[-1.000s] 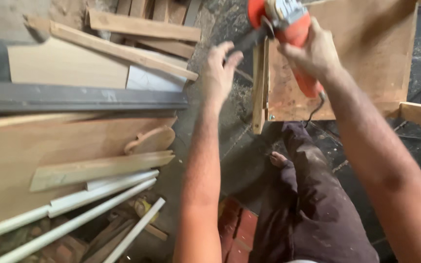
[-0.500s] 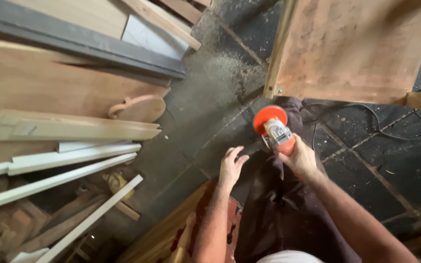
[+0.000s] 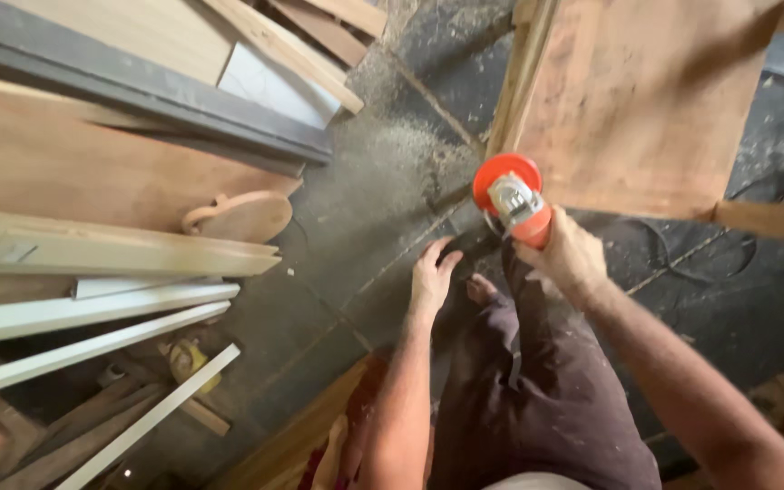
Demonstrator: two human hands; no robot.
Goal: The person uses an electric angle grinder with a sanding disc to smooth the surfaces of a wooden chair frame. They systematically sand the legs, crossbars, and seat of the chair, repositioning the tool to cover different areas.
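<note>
Head view looks down over your two bare arms and your dark-trousered leg (image 3: 537, 390) to a dusty dark tiled floor (image 3: 356, 227). Your right hand (image 3: 572, 259) is closed around the body of an orange angle grinder with a round orange guard and grey metal head (image 3: 510, 195); that grip is firm, with the fingers wrapped round the body and the guard pointing up and away from you. The grinder hangs in the air above the floor, just in front of the lower edge of a large brown plywood panel framed with a pale wooden batten (image 3: 646, 100). Your left hand (image 3: 433, 272) is near the grinder on its left, apart from it, fingers loosely spread and holding nothing. Your bare foot (image 3: 481, 289) shows between the two hands, on the floor.

To the left lies a stack of timber: a wide brown board (image 3: 74, 172), a dark grey metal bar (image 3: 156, 95) across it, a rounded wooden cut-out piece (image 3: 242, 216), a pale wooden plank (image 3: 120, 249) and several white painted strips (image 3: 93, 308) fanned out below it. Sawdust (image 3: 410, 145) is scattered over the floor near the panel, and a black cable (image 3: 682, 249) curls on the floor to the right.
</note>
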